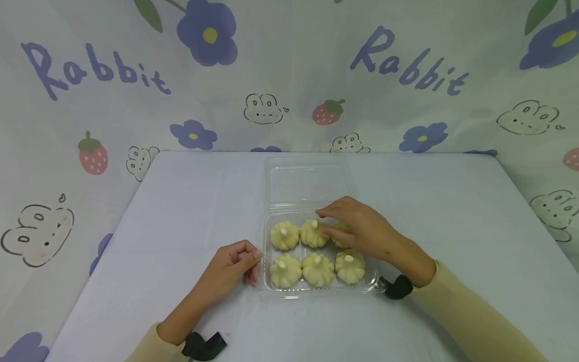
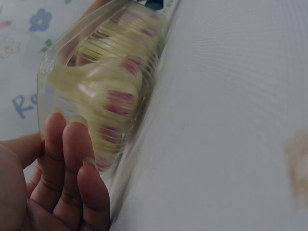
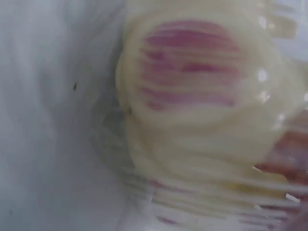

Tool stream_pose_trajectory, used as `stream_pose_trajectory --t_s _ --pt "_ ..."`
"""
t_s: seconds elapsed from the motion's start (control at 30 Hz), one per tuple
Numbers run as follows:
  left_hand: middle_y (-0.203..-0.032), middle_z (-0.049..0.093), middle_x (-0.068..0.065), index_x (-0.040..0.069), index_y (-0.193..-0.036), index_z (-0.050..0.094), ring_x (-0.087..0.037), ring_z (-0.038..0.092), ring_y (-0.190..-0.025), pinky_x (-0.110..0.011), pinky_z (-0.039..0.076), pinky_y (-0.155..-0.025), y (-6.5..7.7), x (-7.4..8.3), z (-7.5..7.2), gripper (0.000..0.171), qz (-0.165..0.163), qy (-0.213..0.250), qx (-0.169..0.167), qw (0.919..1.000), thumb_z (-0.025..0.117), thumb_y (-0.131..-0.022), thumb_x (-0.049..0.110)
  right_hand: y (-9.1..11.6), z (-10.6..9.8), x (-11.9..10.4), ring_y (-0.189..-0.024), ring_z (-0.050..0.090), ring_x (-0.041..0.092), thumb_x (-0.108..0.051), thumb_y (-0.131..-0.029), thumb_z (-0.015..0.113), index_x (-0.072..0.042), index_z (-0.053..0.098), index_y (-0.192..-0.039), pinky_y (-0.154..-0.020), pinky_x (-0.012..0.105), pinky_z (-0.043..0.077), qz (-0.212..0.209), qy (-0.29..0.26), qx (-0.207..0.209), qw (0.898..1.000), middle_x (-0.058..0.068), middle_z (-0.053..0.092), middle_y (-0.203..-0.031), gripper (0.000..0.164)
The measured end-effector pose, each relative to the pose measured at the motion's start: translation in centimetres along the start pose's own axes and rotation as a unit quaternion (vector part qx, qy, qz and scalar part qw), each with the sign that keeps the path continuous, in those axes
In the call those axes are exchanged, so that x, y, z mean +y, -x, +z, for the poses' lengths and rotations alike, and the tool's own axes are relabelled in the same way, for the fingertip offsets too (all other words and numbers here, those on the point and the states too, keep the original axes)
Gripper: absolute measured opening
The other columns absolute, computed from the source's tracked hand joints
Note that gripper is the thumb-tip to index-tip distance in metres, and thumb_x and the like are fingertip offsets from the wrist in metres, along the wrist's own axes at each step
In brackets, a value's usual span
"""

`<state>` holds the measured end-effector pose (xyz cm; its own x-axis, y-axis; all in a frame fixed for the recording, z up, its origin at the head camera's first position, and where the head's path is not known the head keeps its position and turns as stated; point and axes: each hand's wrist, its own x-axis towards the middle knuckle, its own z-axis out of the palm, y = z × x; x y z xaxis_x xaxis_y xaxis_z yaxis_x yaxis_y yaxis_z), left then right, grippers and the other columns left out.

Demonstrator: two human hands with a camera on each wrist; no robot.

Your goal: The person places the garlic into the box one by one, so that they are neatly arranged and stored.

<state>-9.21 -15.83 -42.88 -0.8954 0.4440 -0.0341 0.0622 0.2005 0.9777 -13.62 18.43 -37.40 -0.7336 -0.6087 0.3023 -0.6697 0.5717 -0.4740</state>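
Note:
A hinged clear plastic box (image 1: 371,289) holds several pale yellow, ribbed garlic bulbs in two rows, each with a short stem. Through its side in the left wrist view, the garlic bulbs (image 2: 91,89) show pink-purple patches. My left hand (image 1: 237,261) pinches the box's left rim between thumb and fingers. Over the back row is my right hand (image 1: 362,226), thumb and forefinger apart beside the back middle garlic bulb (image 1: 311,234). It partly hides the back right garlic bulb (image 1: 340,240). A front right garlic bulb (image 1: 350,266) lies below that hand.
The box's clear lid (image 1: 307,183) lies folded back on the white table (image 1: 190,216). Behind stands a printed cloth backdrop (image 1: 289,65) with rabbits, flowers and strawberries. A black wrist strap (image 1: 395,287) is close to the box's front right corner.

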Motion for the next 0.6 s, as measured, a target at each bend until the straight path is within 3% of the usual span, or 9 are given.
stream_pose_trajectory --t_s 0.3,0.47,0.6 --pt "-0.070 0.067 -0.009 0.002 -0.094 0.064 -0.027 0.068 -0.063 -0.035 0.058 -0.061 0.2 0.1 -0.5 0.031 -0.029 -0.018 0.015 0.9993 0.058 -0.110 0.027 0.6 -0.8 0.2 -0.123 0.062 0.022 -0.023 -0.096 0.080 -0.008 0.072 -0.130 -0.099 0.045 0.054 0.021 0.009 0.011 1.000 0.001 0.072 -0.127 0.038" --pt "-0.073 0.068 -0.011 -0.001 -0.096 0.064 -0.029 0.069 -0.066 -0.036 0.059 -0.062 0.1 1.0 -1.8 0.036 -0.049 -0.032 0.024 0.9980 0.057 -0.111 0.031 1.1 -1.3 0.5 -0.123 0.062 0.022 -0.024 -0.096 0.080 -0.009 0.072 -0.130 -0.099 0.045 0.054 0.018 0.021 0.018 0.999 0.000 0.071 -0.127 0.038" --pt "-0.073 0.068 -0.009 0.000 -0.099 0.065 -0.027 0.068 -0.068 -0.037 0.059 -0.063 -0.4 2.3 -3.1 0.035 -0.038 -0.079 0.046 0.9950 0.059 -0.109 0.033 1.5 -2.0 0.6 -0.122 0.063 0.022 -0.023 -0.095 0.081 -0.009 0.072 -0.130 -0.099 0.047 0.054 0.006 0.031 0.036 0.999 0.000 0.072 -0.126 0.039"
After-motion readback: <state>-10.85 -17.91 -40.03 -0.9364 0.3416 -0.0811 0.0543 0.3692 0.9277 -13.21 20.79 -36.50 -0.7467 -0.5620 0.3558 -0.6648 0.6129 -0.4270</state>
